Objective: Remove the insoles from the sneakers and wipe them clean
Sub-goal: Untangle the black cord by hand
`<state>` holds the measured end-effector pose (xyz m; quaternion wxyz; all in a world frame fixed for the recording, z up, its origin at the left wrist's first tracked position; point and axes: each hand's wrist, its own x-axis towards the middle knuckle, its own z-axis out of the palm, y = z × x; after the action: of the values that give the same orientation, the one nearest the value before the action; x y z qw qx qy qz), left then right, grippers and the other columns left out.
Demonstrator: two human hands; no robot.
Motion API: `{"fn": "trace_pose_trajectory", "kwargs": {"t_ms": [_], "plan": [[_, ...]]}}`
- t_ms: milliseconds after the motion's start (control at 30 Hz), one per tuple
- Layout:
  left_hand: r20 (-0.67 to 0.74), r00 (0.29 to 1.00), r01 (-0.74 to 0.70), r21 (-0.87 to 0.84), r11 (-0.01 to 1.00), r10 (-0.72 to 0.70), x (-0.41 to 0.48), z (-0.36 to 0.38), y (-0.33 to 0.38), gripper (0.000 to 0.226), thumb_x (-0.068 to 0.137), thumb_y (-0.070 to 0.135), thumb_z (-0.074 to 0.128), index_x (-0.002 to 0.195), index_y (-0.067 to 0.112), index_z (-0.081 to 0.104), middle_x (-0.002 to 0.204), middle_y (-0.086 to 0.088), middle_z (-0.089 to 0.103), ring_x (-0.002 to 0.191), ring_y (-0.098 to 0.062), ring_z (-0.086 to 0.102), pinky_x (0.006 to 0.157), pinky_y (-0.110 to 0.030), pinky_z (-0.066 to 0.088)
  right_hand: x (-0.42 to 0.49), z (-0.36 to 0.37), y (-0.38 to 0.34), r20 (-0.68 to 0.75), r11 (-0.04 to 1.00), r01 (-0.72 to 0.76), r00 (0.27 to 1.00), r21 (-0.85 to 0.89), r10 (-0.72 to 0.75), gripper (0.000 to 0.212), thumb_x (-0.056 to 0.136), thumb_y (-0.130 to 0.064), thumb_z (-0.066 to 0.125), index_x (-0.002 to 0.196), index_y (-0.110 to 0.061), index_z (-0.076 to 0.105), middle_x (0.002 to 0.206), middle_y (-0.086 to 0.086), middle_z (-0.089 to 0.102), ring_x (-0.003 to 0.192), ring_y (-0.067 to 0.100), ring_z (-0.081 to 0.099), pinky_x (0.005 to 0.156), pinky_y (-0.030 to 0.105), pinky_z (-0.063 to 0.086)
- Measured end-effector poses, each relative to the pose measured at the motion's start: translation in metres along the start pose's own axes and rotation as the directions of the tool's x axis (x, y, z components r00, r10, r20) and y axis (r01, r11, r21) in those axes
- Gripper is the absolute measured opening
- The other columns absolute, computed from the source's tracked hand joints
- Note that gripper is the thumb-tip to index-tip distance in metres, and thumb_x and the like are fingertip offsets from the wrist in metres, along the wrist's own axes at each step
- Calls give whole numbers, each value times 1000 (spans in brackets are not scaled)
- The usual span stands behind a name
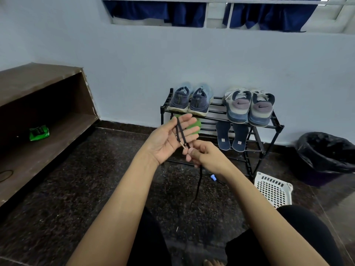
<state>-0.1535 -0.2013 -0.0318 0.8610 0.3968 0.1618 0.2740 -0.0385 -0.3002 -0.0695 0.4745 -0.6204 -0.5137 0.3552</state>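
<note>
Seated viewpoint. Nearest, two legs in black cloth point(307, 237) flank a strip of dark, speckled, polished stone floor point(96, 179), and both bare forearms reach forward above it. Right hand point(207, 156): fingers curled, thumb and forefinger pinching a flat black shoelace point(180, 131) whose loose tail hangs straight down beneath this hand. Left hand point(171, 139), just beside it: palm up, fingers straight and relaxed, gripping nothing, with the lace draped lengthwise over them in two parallel strands; a pale lace tip shows where the two hands meet. A small blue object point(212, 177) lies on the floor under the right wrist. Right of the right forearm stands a white perforated plastic basket point(272, 191), and farther right a round bin lined with crinkled black film point(326, 156). Left of the left hand, open floor runs to the edge of a brown board shelf point(48, 116) holding a green packet point(39, 133). Beyond the left fingertips, a rounded green cloth point(196, 124), partly hidden. Behind both hands, a black tubular shoe rack point(276, 123) against the pale wall: its top tier carries blue knit sneakers point(192, 100) and grey sneakers point(249, 106), heels outward; two flat navy insoles point(231, 137) lie on the tier below the grey pair, right of the right hand
</note>
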Motion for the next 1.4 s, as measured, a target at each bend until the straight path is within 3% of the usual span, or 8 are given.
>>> {"fn": "trace_pose_trajectory", "kwargs": {"t_ms": [333, 500, 767, 933, 1000, 1100, 1267, 1400], "plan": [[-33, 986, -149, 249, 957, 162, 6, -10, 4, 36, 107, 19, 32, 112, 8, 66, 114, -7, 71, 117, -24, 62, 96, -39, 54, -17, -9, -29, 64, 985, 98, 992, 140, -108, 26, 102, -16, 41, 90, -8, 62, 65, -2, 53, 44, 5, 30, 43, 16, 24], [66, 998, -27, 466, 884, -4, 3, -2, -8, 34, 106, 16, 37, 100, 13, 70, 84, -2, 73, 86, -16, 67, 102, -51, 45, -11, -22, -38, -59, 948, 148, 989, 283, -136, 28, 101, -17, 43, 89, -1, 63, 58, -2, 49, 42, 5, 27, 42, 17, 20], [133, 929, 168, 680, 714, -345, -1, 0, -14, 34, 107, 23, 35, 115, 15, 68, 123, -3, 69, 119, -20, 62, 107, -44, 44, 6, -52, -42, -303, 893, 226, 947, 389, -107, 25, 100, -8, 41, 85, -7, 62, 64, -5, 60, 44, 3, 30, 44, 16, 24], [242, 896, 181, 566, 804, -373, -3, 1, -12, 34, 104, 19, 37, 96, 10, 69, 118, -20, 68, 119, -35, 61, 101, -50, 49, 20, -73, -27, -476, 838, 197, 876, 510, 83, 20, 98, -5, 45, 88, -10, 62, 68, -5, 65, 48, 4, 38, 49, 18, 31], [248, 913, 215, 385, 897, -325, -4, 6, -11, 35, 100, 17, 41, 80, 9, 68, 105, -24, 71, 111, -39, 65, 91, -53, 54, 23, -77, -16, -505, 989, 10, 860, 144, 65, 18, 96, -12, 51, 83, -12, 63, 68, -4, 63, 55, 9, 45, 56, 25, 36], [168, 954, 220, 170, 960, -249, -3, 10, -8, 39, 102, 14, 38, 72, 9, 62, 90, -22, 73, 99, -35, 70, 81, -52, 58, 23, -68, -3, -343, 881, -189, 939, -433, 33, 5, 89, -20, 62, 88, -16, 64, 81, 0, 64, 76, 16, 56, 74, 29, 43], [75, 973, 221, -36, 975, -218, -4, 17, -6, 31, 104, 15, 36, 77, 10, 51, 82, -16, 72, 83, -30, 74, 73, -44, 61, 21, -44, -11, -57, 938, 57, 995, -342, -81, 29, 78, 0, 56, 102, -17, 62, 94, -1, 66, 88, 13, 58, 80, 26, 45], [73, 969, 240, -37, 970, -237, -6, 19, -6, 23, 99, 14, 41, 78, 11, 51, 79, -14, 72, 78, -27, 75, 72, -40, 61, 19, -42, -15, -102, 991, 129, 986, -29, -132, 30, 81, 2, 54, 106, -10, 66, 100, 12, 71, 91, 16, 62, 88, 33, 48]]}}
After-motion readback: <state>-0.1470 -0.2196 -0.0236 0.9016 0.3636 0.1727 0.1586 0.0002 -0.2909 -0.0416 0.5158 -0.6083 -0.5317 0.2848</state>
